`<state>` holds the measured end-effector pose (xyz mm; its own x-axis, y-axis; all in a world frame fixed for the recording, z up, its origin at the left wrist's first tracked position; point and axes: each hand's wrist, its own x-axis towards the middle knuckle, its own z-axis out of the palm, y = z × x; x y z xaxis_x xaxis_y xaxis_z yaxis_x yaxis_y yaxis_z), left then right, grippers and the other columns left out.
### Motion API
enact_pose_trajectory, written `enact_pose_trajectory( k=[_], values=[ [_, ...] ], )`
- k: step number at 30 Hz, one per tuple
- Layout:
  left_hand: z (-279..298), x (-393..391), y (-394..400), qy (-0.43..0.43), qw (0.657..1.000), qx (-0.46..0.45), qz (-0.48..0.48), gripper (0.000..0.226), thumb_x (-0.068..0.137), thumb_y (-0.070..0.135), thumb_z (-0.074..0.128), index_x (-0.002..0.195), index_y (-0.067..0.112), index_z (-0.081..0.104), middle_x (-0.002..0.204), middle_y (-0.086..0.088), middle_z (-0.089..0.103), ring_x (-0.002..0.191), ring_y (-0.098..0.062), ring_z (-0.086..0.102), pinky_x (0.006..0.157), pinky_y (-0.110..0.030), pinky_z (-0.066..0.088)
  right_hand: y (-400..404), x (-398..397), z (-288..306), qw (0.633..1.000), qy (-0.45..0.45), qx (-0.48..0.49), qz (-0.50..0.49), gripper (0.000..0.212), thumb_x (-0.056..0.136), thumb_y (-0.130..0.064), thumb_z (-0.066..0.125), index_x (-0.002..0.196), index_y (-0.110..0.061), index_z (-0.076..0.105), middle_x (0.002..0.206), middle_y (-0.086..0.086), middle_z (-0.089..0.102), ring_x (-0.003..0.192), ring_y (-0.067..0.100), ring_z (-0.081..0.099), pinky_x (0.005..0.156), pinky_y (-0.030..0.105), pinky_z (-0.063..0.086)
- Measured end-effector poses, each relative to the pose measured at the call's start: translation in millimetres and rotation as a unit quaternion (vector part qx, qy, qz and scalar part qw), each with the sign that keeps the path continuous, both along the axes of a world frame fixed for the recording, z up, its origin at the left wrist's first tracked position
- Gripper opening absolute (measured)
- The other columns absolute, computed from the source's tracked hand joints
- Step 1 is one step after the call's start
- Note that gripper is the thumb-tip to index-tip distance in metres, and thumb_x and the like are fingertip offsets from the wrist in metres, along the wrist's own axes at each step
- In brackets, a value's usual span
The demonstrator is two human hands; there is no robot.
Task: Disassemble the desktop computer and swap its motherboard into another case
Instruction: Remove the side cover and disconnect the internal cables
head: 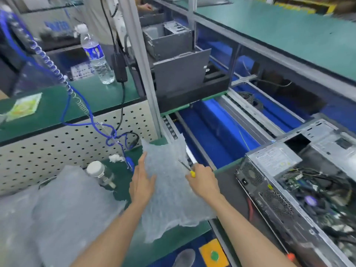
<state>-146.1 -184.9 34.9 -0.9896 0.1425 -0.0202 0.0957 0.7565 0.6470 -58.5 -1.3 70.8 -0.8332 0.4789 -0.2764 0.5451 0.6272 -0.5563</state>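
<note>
An open desktop computer case (273, 191) lies on its side at the right, its power supply (273, 157) and motherboard (316, 201) with cables showing inside. A sheet of bubble wrap (169, 191) is spread on the green bench in front of me. My left hand (141, 182) lies with straight fingers on the sheet's left edge. My right hand (204, 181) rests on the sheet's right side and grips a small yellow-handled screwdriver (187, 168), its shaft pointing up and left. More dark cases (173, 60) stand on the conveyor further back.
A glass jar (102, 174) and more bubble wrap (57, 209) lie at the left. A blue coiled cable (77, 101) hangs over a perforated panel (57, 149). A water bottle (96, 54) stands on the raised shelf. The blue conveyor (215, 130) runs between the cases. Another person's hand (144, 5) shows at top.
</note>
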Motion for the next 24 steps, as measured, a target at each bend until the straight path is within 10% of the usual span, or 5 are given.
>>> enact_pose_trajectory(
  k=[5,12,19,24],
  values=[
    [-33.0,4.5,-36.1,-0.050,0.992,-0.106,0.035,0.088,0.090,0.012,0.055,0.145,0.061,0.006,0.111,0.000,0.042,0.075,-0.030,0.054,0.073,-0.043,0.049,-21.0,-3.6,-29.9,0.999,-0.043,-0.009,0.020,0.024,0.096,-0.035,0.057,0.116,-0.022,0.061,0.101,0.004,0.057,0.082,0.024,0.046,0.068,0.033,0.039],
    [-57.3,5.6,-42.4,0.005,0.960,-0.279,0.016,0.082,0.079,0.011,0.069,0.150,0.027,0.031,0.161,-0.013,0.010,0.138,-0.035,0.026,0.113,-0.044,0.027,-18.0,-5.7,-30.7,0.998,-0.058,-0.003,0.018,0.027,0.093,-0.022,0.053,0.070,-0.021,0.040,0.078,0.001,0.051,0.070,0.027,0.051,0.054,0.032,0.036],
    [-6.6,-7.3,51.1,0.056,0.992,-0.058,-0.097,0.054,0.091,0.010,0.060,0.143,0.022,0.047,0.145,-0.004,0.040,0.127,-0.024,0.037,0.111,-0.041,0.033,-4.6,-12.1,-2.8,1.000,-0.002,-0.009,-0.011,0.025,0.094,-0.026,0.054,0.071,-0.019,0.044,0.078,0.003,0.054,0.076,0.031,0.051,0.059,0.035,0.042],
    [57.7,-14.3,125.8,0.093,0.961,0.164,-0.202,0.040,0.094,-0.007,0.048,0.125,0.014,0.063,0.112,0.000,0.066,0.098,-0.006,0.055,0.088,-0.014,0.038,26.8,-8.4,29.9,0.995,0.070,-0.016,-0.066,0.020,0.093,-0.027,0.054,0.074,-0.020,0.054,0.078,0.005,0.061,0.079,0.032,0.055,0.064,0.040,0.049]
  ],
)
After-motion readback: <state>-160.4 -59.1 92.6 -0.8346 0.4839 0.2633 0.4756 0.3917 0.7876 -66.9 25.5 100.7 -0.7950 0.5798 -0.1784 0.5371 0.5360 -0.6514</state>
